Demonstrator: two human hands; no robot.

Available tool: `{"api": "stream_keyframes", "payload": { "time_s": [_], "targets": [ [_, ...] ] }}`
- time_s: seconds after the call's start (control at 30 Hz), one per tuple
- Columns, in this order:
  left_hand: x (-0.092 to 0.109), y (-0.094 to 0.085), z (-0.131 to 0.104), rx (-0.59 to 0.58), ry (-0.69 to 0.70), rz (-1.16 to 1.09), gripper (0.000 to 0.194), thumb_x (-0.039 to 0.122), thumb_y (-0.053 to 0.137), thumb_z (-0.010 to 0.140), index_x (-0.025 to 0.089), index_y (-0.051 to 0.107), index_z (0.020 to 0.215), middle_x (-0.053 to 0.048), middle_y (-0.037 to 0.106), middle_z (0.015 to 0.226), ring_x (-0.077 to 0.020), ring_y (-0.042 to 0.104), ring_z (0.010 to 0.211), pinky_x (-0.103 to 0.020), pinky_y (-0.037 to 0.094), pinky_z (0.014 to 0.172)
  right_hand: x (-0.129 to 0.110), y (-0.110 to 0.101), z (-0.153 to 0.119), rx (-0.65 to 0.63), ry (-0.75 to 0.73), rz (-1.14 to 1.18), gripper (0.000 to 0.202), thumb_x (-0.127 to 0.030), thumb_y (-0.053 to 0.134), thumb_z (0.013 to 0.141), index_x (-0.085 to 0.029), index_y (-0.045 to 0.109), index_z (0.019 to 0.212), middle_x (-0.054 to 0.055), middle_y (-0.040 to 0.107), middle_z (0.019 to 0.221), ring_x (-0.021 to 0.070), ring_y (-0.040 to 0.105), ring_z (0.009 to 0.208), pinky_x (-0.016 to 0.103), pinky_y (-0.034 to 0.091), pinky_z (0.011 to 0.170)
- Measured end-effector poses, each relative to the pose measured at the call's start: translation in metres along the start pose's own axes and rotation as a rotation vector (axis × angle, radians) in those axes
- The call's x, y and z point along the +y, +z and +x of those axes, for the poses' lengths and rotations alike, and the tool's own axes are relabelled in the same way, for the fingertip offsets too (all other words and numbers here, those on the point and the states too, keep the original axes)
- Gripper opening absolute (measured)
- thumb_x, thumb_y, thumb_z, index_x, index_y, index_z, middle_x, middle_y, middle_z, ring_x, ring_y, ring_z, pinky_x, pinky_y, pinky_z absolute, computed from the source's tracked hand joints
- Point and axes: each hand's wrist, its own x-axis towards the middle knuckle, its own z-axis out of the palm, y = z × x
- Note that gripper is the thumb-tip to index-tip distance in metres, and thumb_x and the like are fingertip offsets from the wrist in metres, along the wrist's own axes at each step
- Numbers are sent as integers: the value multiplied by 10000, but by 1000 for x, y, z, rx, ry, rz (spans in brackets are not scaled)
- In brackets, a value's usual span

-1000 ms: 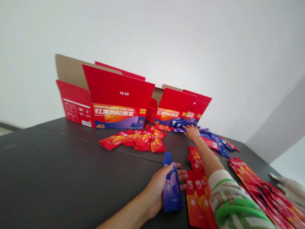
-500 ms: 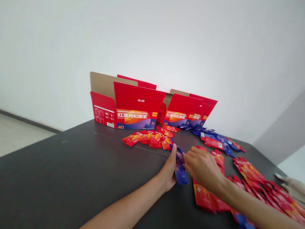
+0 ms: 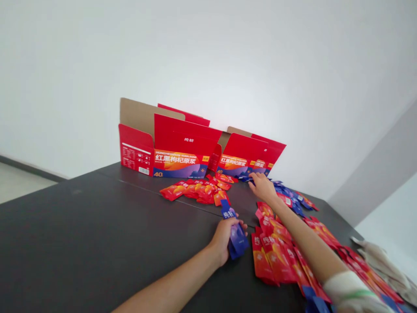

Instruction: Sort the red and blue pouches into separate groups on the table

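Observation:
My left hand [image 3: 225, 234] is closed around blue pouches [image 3: 237, 239], more than one by the overlapping edges, held upright over the dark table. My right hand [image 3: 263, 188] reaches to the back, its thumb and fingertips pinched at the near-left end of a row of blue pouches [image 3: 289, 191]; the fingers partly cover what they grip. Between the hands and the cartons lies a group of red pouches [image 3: 205, 191]. Under my right forearm are more red pouches [image 3: 275, 256], fanned in overlapping rows.
Two red cartons, a left one [image 3: 182, 143] and a right one [image 3: 241, 156], stand with flaps up against the white wall. Further red pouches [image 3: 361, 265] line the table's right side, beside a beige cloth [image 3: 384, 265]. The dark table [image 3: 97, 234] extends leftward.
My right hand has left the blue pouches at my left hand and moved to the blue row at the back. My left hand has tilted its pouches, showing their printed front.

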Motion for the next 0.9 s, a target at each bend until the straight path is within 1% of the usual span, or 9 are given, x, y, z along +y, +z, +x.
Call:
{"api": "stream_keyframes", "payload": {
  "time_s": [0.1, 0.17, 0.27, 0.37, 0.47, 0.63, 0.77, 0.83, 0.9],
  "targets": [
    [-3, 2, 6, 16, 22, -7, 289, 78, 495, 763, 169, 505, 1037, -14, 638, 719, -152, 647, 629, -263, 501, 626, 23, 48, 61, -14, 92, -101, 516, -154, 558, 860, -185, 436, 1361, 154, 487, 1273, 255, 415, 1188, 309, 432, 863],
    [-5, 1, 8, 41, 28, -4, 296, 58, 473, 768, 151, 496, 1048, -20, 632, 709, -149, 640, 626, -259, 501, 620, 28, 80, 90, -49, 104, -124, 553, -125, 578, 834, -249, 455, 1359, 129, 484, 1283, 252, 420, 1182, 309, 450, 843],
    [-7, 2, 8, 64, 26, -8, 307, 50, 460, 776, 142, 485, 1067, -30, 638, 725, -150, 640, 650, -260, 507, 632, 24, 115, 115, -71, 116, -136, 463, -127, 459, 907, -303, 497, 1334, 118, 496, 1284, 253, 433, 1178, 329, 462, 833],
    [-7, 2, 6, 42, 18, -14, 320, 67, 478, 776, 149, 485, 1085, -38, 650, 753, -151, 642, 655, -251, 500, 625, 21, 128, 122, -94, 116, -148, 369, -179, 376, 959, -245, 587, 1254, 149, 580, 1167, 271, 474, 1143, 365, 460, 839],
    [-6, 2, 4, 34, -7, -29, 301, 94, 488, 789, 157, 492, 1083, -33, 643, 726, -151, 639, 630, -246, 493, 607, 28, 115, 115, -100, 102, -171, 335, -223, 380, 966, -142, 662, 1128, 194, 625, 1049, 295, 539, 1069, 393, 460, 834],
    [-1, 1, 6, 34, -75, -61, 203, 173, 518, 826, 173, 510, 1028, -20, 641, 710, -150, 651, 623, -233, 491, 590, 46, 60, 75, -37, 23, -175, 328, -200, 366, 972, -110, 663, 1077, 178, 637, 1026, 241, 617, 953, 319, 465, 830],
    [4, 1, 4, 1, -126, -16, 196, 352, 553, 851, 177, 530, 936, -35, 660, 721, -160, 645, 595, -244, 494, 556, 41, 21, 4, 74, -111, -77, 320, -224, 362, 980, -133, 642, 1105, 134, 643, 1048, 212, 608, 988, 292, 466, 884],
    [6, 3, -1, -43, -182, -3, 331, 494, 551, 840, 166, 549, 883, -43, 658, 696, -163, 636, 574, -252, 499, 550, 26, 8, -44, 192, -282, 60, 328, -198, 351, 970, -141, 622, 1146, 127, 639, 1083, 211, 600, 1016, 316, 489, 895],
    [6, 5, -9, -151, -265, -26, 486, 630, 512, 811, 148, 575, 819, -49, 647, 663, -160, 621, 546, -254, 502, 544, 5, -3, -93, 302, -442, 187, 358, -153, 343, 952, -153, 580, 1220, 121, 625, 1140, 213, 578, 1079, 351, 502, 920]
  ]
}}
